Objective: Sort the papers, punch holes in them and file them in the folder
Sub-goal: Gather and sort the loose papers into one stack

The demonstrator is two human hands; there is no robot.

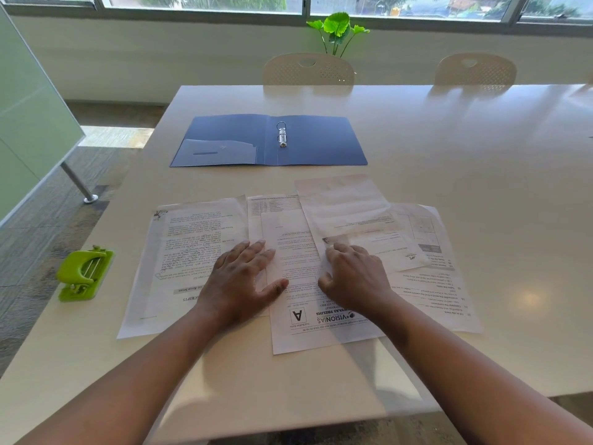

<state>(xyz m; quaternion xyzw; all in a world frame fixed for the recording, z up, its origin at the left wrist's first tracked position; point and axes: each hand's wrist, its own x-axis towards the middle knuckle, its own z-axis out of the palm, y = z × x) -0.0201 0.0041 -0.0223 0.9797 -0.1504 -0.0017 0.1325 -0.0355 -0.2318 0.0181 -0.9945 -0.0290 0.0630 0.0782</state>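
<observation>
Several printed papers lie spread and overlapping on the white table, their text upside down to me. My left hand rests flat with spread fingers where the left sheet meets the middle sheet. My right hand rests on the middle and right sheets, fingers bent, fingertips touching the paper. An open blue ring folder lies farther back, its metal rings standing up at the spine. A green hole punch sits at the table's left edge.
Two cream chairs are pushed in at the table's far side. A green plant stands by the window. A frosted partition with a metal leg is on the left, over carpeted floor.
</observation>
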